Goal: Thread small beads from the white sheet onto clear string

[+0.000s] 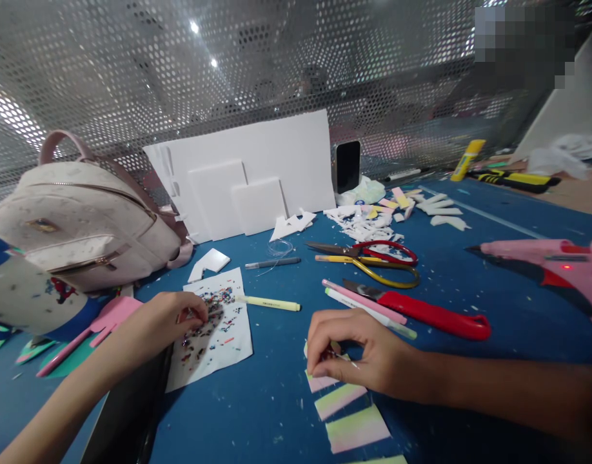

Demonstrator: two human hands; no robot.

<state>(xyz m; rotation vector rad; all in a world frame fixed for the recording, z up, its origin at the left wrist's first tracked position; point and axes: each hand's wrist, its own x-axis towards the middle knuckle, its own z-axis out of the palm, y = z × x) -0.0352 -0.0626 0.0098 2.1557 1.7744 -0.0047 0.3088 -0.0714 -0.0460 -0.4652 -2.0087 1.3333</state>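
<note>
My left hand (167, 319) is over a white paper sheet (238, 348) scattered with tiny multicoloured bits (223, 296). Its fingertips are pinched together among the bits; what they hold, if anything, is too small to tell. On the right, my right hand (358, 348) has its thumb and fingers closed above a row of pastel green-pink foam or card pieces (358, 428). A thin pale strand shows beneath its fingers, but what they grip is mostly hidden. A pale yellow pen (271, 303) lies between my hands, its left end on the sheet.
Beyond my right hand lie a red-handled cutter (436, 316), scissors (385, 267) and pens (364, 301). A pink glue gun (542, 258) sits at right. White boards (296, 148), a phone (348, 166) and scraps (368, 225) are behind. A backpack (83, 212) stands left.
</note>
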